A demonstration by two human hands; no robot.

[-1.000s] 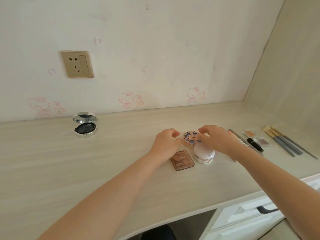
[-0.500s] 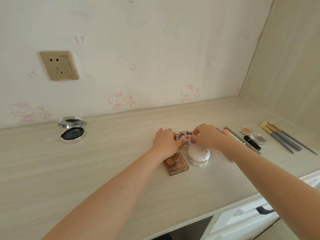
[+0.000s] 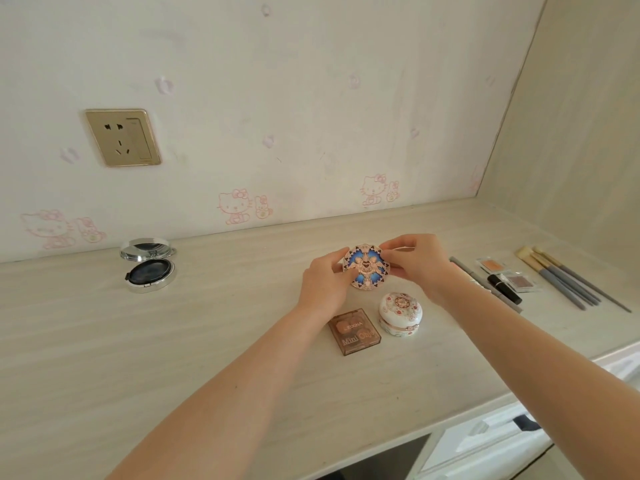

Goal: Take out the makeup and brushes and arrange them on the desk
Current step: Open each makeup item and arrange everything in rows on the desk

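Between left hand (image 3: 323, 285) and right (image 3: 420, 265), compact (image 3: 366, 268)

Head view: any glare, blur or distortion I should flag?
Head view: soft even light, faint shadows; no harsh glare, just a dark reflection in the lid of the open silver compact; sharp enough to read "Mini" on the brown palette; desk back edge tilts, bows slightly, likely wide-angle.
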